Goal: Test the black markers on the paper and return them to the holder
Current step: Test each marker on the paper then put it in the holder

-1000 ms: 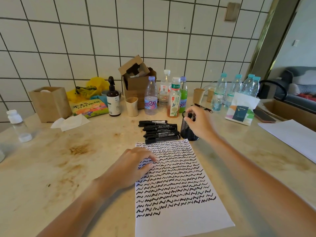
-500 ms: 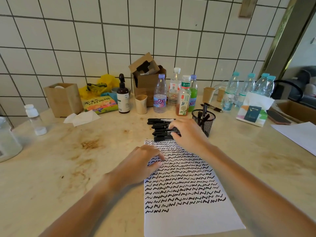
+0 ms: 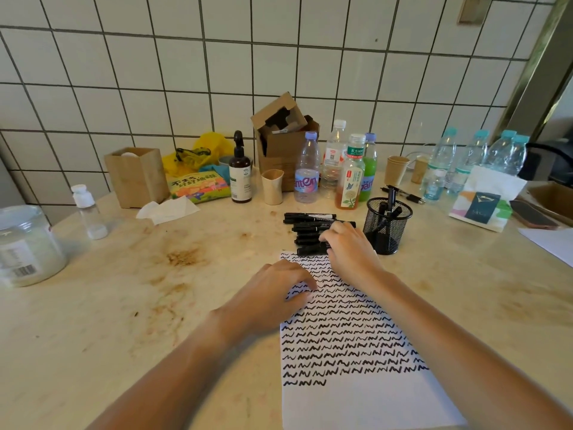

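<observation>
A white sheet of paper (image 3: 359, 401) lies in front of me, covered with rows of black squiggles. Just beyond its top edge lies a pile of several capped black markers (image 3: 305, 226). My right hand (image 3: 350, 248) rests on the near right side of that pile, fingers curled around the nearest black marker (image 3: 310, 251). A black mesh holder (image 3: 387, 232) stands right of the pile with a few markers upright in it. My left hand (image 3: 273, 296) presses flat on the paper's upper left part and holds nothing.
Bottles (image 3: 308, 172), paper cups (image 3: 273, 186) and a cardboard box (image 3: 282, 141) line the back by the tiled wall. A plastic jar (image 3: 28, 246) stands at the left edge. A tissue pack (image 3: 483, 200) and a second white sheet (image 3: 552, 243) lie at the right.
My right hand has left the holder, moved left to the marker pile and closed its fingers on the nearest marker. The left hand stays on the paper.
</observation>
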